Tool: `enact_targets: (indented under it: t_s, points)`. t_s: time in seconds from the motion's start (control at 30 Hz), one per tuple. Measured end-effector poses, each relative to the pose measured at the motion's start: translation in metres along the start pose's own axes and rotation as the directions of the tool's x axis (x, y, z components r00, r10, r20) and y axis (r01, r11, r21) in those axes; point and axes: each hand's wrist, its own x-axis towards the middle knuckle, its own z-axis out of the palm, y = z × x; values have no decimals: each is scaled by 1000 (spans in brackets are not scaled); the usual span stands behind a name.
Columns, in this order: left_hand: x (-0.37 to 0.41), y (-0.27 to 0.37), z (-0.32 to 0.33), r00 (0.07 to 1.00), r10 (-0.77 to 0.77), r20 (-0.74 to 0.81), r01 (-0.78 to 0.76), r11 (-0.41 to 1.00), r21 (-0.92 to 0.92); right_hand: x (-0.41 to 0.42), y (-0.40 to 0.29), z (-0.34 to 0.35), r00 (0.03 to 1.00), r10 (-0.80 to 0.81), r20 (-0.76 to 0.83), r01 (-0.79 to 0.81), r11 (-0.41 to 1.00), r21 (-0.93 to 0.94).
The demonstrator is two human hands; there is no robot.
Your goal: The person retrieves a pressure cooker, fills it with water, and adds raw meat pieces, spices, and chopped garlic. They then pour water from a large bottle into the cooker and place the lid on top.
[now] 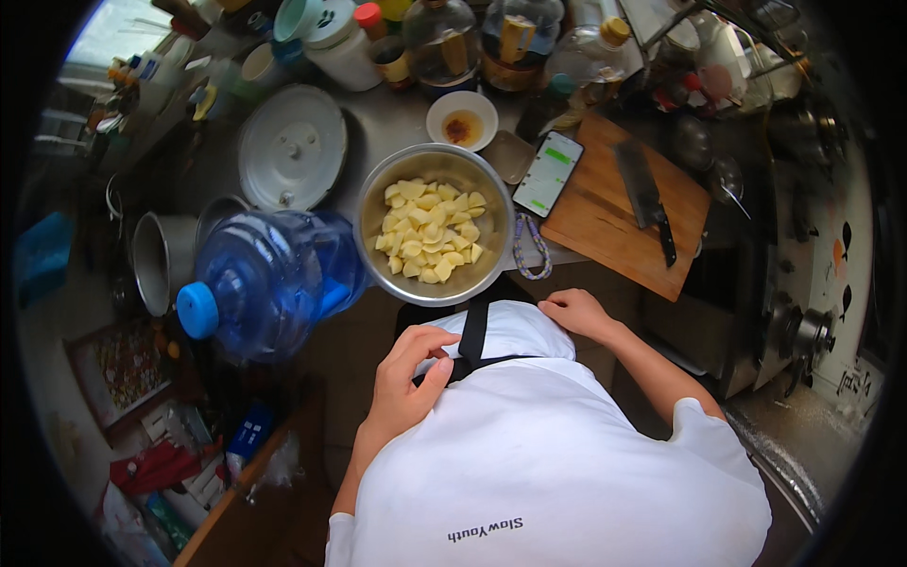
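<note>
My left hand [414, 372] is by my waist, beside a black strap [473, 329] on my white shirt [553, 439]. Its fingers are bent, the thumb stands apart, and nothing is in it. My right hand [577, 312] rests at the shirt's lower edge with curled fingers; whether it pinches the cloth is hidden. In front of me, at the counter's edge, sits a steel bowl [367, 241] with many peeled potato chunks [429, 230]. Behind it is a small white bowl [439, 105] holding a liquid with reddish-brown seasoning.
A wooden cutting board [588, 191] with a cleaver [638, 181] overhangs the counter edge on the right. Next to it lies a phone [549, 173] with a braided cord [528, 248]. A blue water jug [262, 283] lies left, near a metal lid [290, 149]. Bottles [443, 42] line the back.
</note>
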Motion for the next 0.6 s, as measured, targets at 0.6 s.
enact_targets:
  t_s: [0.6]
  points:
    - [-166, -282, -23, 677, -374, -635, 575, 807, 138, -18, -34, 16, 968, 245, 53, -250, 930, 269]
